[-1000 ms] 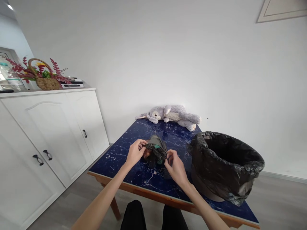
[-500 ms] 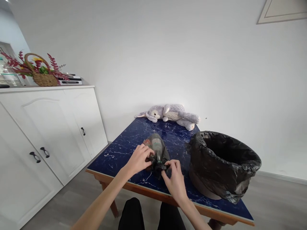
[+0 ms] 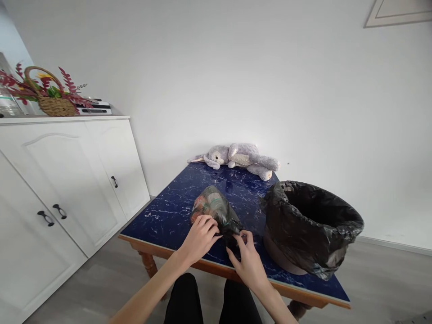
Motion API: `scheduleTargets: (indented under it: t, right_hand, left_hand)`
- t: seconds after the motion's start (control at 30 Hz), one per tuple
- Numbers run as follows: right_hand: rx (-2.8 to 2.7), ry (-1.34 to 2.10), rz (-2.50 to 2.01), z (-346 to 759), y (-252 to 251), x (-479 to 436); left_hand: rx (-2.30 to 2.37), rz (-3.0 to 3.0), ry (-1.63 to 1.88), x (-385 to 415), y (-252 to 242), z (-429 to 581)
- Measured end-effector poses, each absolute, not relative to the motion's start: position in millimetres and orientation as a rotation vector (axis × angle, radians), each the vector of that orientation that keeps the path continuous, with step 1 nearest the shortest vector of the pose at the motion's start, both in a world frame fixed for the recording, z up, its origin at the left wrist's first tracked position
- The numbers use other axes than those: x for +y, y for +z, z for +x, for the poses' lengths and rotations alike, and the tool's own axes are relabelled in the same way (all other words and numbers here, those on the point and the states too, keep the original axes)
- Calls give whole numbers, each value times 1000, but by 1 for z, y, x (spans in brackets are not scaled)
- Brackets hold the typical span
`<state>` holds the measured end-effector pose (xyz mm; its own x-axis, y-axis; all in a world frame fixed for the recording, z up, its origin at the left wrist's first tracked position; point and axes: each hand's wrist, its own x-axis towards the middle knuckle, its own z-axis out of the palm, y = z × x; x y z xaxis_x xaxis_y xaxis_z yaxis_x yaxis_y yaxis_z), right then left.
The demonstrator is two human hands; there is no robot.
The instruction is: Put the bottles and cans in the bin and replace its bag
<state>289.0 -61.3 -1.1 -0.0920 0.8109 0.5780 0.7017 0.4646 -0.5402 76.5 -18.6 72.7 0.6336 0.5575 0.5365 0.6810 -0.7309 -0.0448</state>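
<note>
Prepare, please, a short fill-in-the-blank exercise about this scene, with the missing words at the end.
1. The left hand touches the translucent plastic bag; the hand nearer the bin is the ____ one.
2. The bin's liner is coloured ____.
3. The plush rabbit lies at the edge of the table that is ____ from both hands.

Missing words: right; black; farthest.

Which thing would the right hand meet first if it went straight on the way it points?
The right hand would most likely meet the filled bag, at its gathered black end; the fingertips seem to touch it, though exact contact is hard to tell.
</note>
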Motion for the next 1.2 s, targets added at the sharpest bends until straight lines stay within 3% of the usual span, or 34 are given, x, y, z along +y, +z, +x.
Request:
scheduleTargets:
  t: [0.3, 0.67, 0.8, 1.03, 1.2]
  right_hand:
    - [-1790, 162, -1274, 300, 9, -54]
    - [-1817, 201, -1216, 316, 5, -71]
    - [-1837, 273, -1183, 311, 13, -84]
    - [-1823, 319, -1140, 316, 27, -114]
    - [-1868, 286, -1166, 335, 26, -129]
  left_hand:
    - [-1250, -2408, -1126, -5, 90, 59]
    - [-2069, -2206, -1906, 7, 85, 34]
    - [-2023, -2348, -1855, -9, 83, 35]
    - [-1821, -2583, -1384, -50, 89, 24]
    - [-1972, -2380, -1661, -59, 87, -5]
